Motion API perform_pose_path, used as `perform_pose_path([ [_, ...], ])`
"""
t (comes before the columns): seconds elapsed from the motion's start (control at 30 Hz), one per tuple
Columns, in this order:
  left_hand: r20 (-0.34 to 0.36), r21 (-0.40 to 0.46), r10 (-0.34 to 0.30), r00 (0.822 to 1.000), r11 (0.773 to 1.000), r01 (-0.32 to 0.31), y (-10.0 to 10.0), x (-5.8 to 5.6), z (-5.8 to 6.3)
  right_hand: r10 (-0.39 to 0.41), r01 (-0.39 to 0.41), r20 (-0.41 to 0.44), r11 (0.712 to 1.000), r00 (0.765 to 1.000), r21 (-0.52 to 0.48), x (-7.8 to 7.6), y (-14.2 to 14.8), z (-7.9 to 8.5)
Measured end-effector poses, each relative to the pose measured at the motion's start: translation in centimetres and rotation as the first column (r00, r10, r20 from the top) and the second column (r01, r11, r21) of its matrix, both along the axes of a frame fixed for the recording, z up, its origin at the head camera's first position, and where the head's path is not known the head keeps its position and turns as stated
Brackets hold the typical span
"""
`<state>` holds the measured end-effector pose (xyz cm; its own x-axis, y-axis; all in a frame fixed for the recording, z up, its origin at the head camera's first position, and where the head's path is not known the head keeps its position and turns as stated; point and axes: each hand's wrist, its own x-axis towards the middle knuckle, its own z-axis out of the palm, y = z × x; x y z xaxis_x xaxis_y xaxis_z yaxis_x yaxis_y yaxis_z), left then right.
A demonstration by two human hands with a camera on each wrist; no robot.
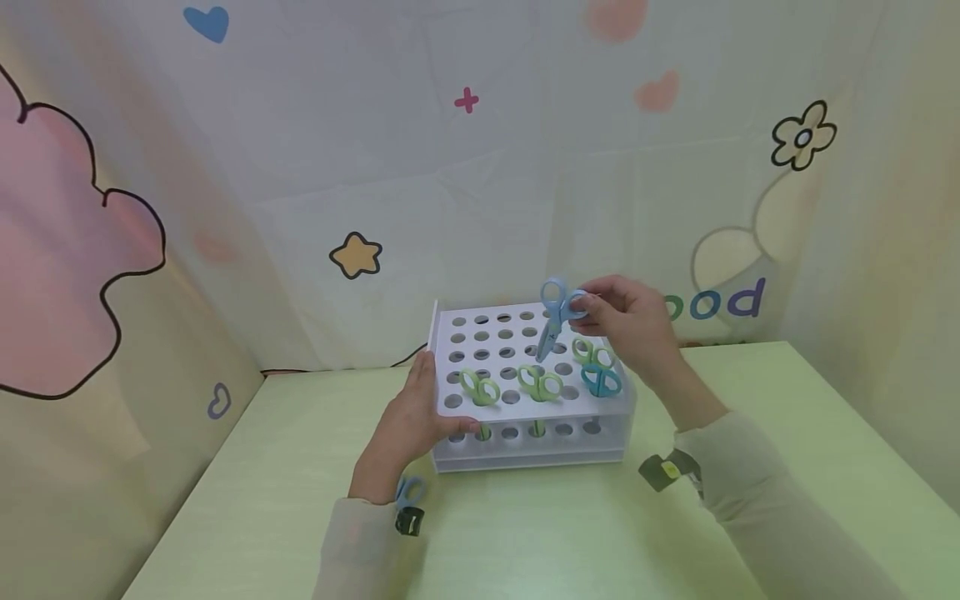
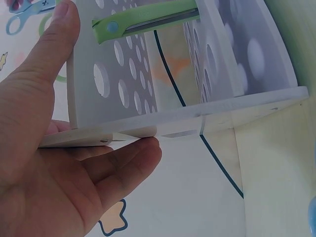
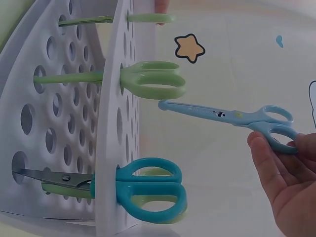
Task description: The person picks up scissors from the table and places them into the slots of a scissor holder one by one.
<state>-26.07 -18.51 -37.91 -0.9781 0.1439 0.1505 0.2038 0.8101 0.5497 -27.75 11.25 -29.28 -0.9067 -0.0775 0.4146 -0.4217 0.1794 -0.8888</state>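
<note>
A white rack (image 1: 528, 461) with rows of round holes stands on the table. My left hand (image 1: 408, 421) grips its left side, thumb at the front edge and fingers behind the side panel. My right hand (image 1: 630, 323) pinches one handle loop of light blue scissors (image 3: 217, 114), held above the rack with their tips slanting down. Green scissors stand in the holes at left (image 1: 477, 392), in the middle (image 1: 537, 385) and at right (image 1: 593, 357). Teal scissors (image 3: 148, 189) stand in the front right, overlapping the right green pair in the right wrist view.
Another pair of blue scissors (image 1: 406, 497) lies on the table (image 1: 525, 533), partly hidden by the left wrist. A printed curtain (image 1: 480, 192) hangs close behind the rack. A dark cord (image 1: 408, 358) runs along the table's back edge.
</note>
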Motion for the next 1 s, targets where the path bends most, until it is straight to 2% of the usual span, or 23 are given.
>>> perform_pose_path([
  [0.23,0.011,-0.001,0.005,1.0,1.0,-0.005,0.0,0.0,0.1,-0.054,0.043,0.086,0.992,0.995,0.121,-0.6,-0.8,-0.9],
  [0.5,0.02,0.016,0.011,1.0,1.0,-0.012,0.0,-0.1,-0.1,-0.017,-0.001,0.11,0.987,0.994,0.159,-1.2,-1.2,-1.8],
  [0.7,0.003,0.031,-0.004,1.0,1.0,0.004,0.0,-0.2,-0.2,-0.025,-0.001,0.13,0.98,0.991,0.2,-1.1,-1.5,-1.9],
  [0.83,0.008,0.034,0.004,1.0,0.999,-0.005,-0.1,-0.2,-0.1,-0.056,0.017,0.131,0.96,0.99,0.279,-1.2,-1.8,-1.9],
  [1.0,0.013,0.026,0.005,1.0,1.0,-0.006,-0.1,-0.2,-0.1,-0.108,0.058,0.102,0.914,0.989,0.403,-1.3,-2.1,-2.0],
])
